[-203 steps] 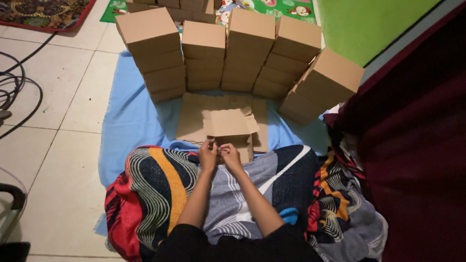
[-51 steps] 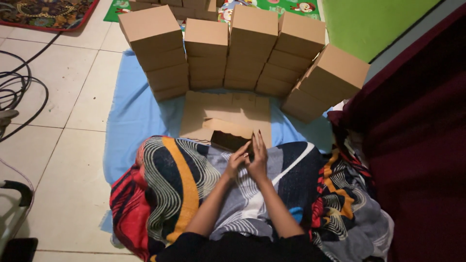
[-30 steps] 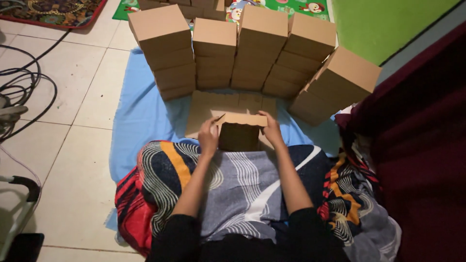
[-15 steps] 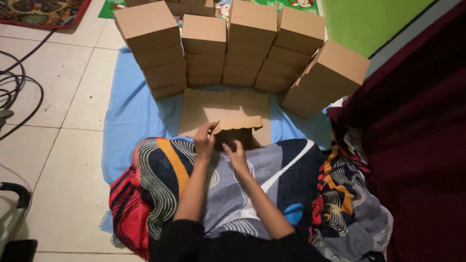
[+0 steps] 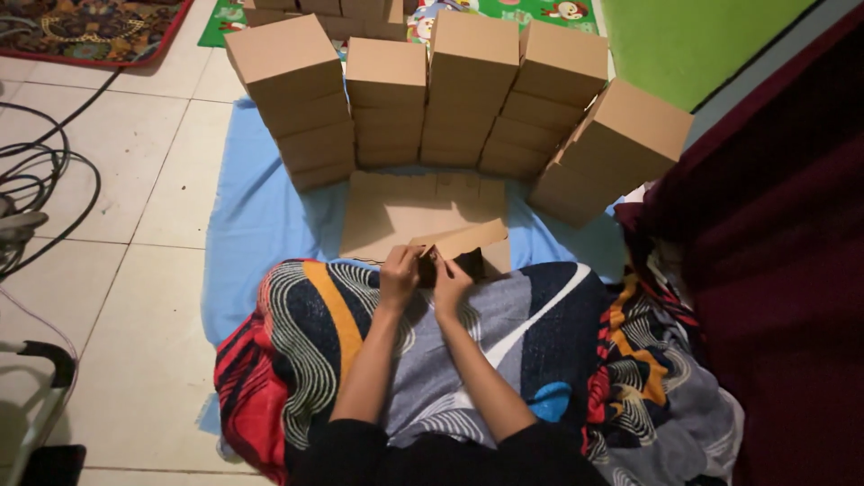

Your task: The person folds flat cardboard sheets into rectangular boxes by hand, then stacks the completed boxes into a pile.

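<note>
We see left hand (image 5: 399, 274), right hand (image 5: 447, 281) pinching half-folded brown cardboard box (image 5: 463, 249); box extends right of grip, right hand nearer.

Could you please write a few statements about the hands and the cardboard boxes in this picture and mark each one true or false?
1. Both hands, the left hand and the right hand, are on the partly folded cardboard box at the person's lap. True.
2. The finished boxes are stacked in columns beyond the hands. True.
3. The stacks stand on a red cloth. False: they stand on a light blue sheet.
4. Flat cardboard blanks lie between the stacks and the hands. True.
5. The black cables lie on the blanket over the lap. False: they lie on the tiled floor, at the left.
</note>
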